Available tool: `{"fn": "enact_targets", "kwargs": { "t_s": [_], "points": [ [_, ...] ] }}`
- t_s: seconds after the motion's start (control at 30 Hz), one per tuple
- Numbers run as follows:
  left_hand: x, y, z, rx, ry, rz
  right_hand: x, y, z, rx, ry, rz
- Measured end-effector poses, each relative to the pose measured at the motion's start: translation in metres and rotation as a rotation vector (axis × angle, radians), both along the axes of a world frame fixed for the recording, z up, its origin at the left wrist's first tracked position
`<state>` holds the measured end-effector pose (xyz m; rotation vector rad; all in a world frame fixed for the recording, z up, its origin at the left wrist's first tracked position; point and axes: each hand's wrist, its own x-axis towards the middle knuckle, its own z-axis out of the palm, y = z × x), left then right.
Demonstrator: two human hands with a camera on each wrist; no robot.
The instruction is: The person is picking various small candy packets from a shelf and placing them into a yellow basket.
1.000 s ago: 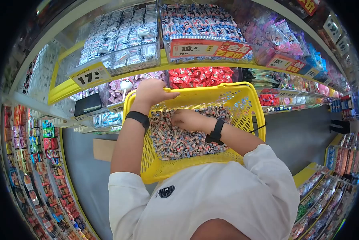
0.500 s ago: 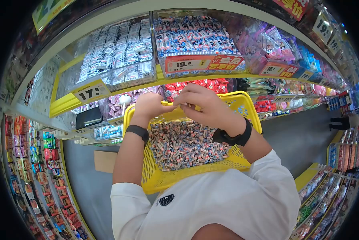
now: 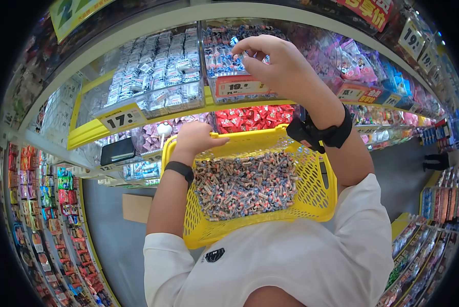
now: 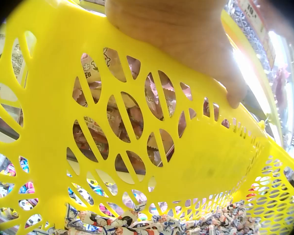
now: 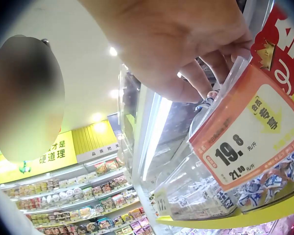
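My left hand [image 3: 192, 138] grips the far rim of the yellow basket [image 3: 198, 236] near its left corner, with the thumb lying along the rim. Inside the basket is a heap of small wrapped candies [image 3: 247, 187]. Over the front of a clear bin of blue-and-white wrapped candies [image 3: 221, 53] hangs my right hand [image 3: 278, 61], its fingers loosely bent and a gap between thumb and index finger. One bright wrapped candy [image 3: 234, 41] shows just past the index fingertip. In the right wrist view, the fingers [image 5: 198, 78] are behind the bin's price tag [image 5: 250, 137].
A neighbouring bin of white-wrapped candies [image 3: 155, 66] has a yellow price tag [image 3: 121, 118]. Red-wrapped candies [image 3: 255, 117] lie on the shelf below. A black phone-like item [image 3: 118, 151] rests at the lower shelf's left. A cardboard piece [image 3: 137, 207] lies on the floor.
My right hand has risen from the candies in the basket, past the far rim, up to the bin above. The left hand keeps its grip on the basket.
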<state>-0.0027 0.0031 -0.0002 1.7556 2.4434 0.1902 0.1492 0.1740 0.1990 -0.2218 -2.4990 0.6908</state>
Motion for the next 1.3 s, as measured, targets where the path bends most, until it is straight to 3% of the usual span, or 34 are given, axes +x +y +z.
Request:
{"fn": "enact_targets", "kwargs": {
  "t_s": [0.07, 0.17, 0.27, 0.37, 0.77, 0.97, 1.17, 1.3],
  "points": [
    [0.0, 0.0, 0.0, 0.001, 0.003, -0.002, -0.011, 0.009, 0.005, -0.148, -0.149, 0.001],
    [0.0, 0.0, -0.001, -0.001, 0.0, 0.002, -0.031, 0.029, 0.001, -0.105, -0.133, 0.029],
    [0.0, -0.001, -0.001, 0.005, 0.001, 0.002, -0.04, 0.028, 0.01, -0.203, -0.302, -0.015],
    [-0.001, -0.001, -0.002, 0.009, 0.0, 0.005, -0.056, 0.034, 0.005, -0.119, -0.451, -0.012],
    [-0.001, -0.002, -0.004, 0.061, 0.012, -0.004, -0.08, 0.048, -0.024, -0.028, -0.406, 0.061],
    [0.0, -0.001, -0.003, 0.025, 0.003, 0.004, -0.082, 0.045, -0.015, -0.121, -0.619, -0.029],
    [-0.001, -0.001, -0.005, 0.025, 0.003, 0.003, -0.071, 0.039, -0.006, -0.14, -0.458, 0.0],
    [-0.002, 0.0, -0.004, 0.02, 0.004, 0.004, -0.052, 0.026, 0.008, 0.0, -0.288, -0.061]
  ]
}}
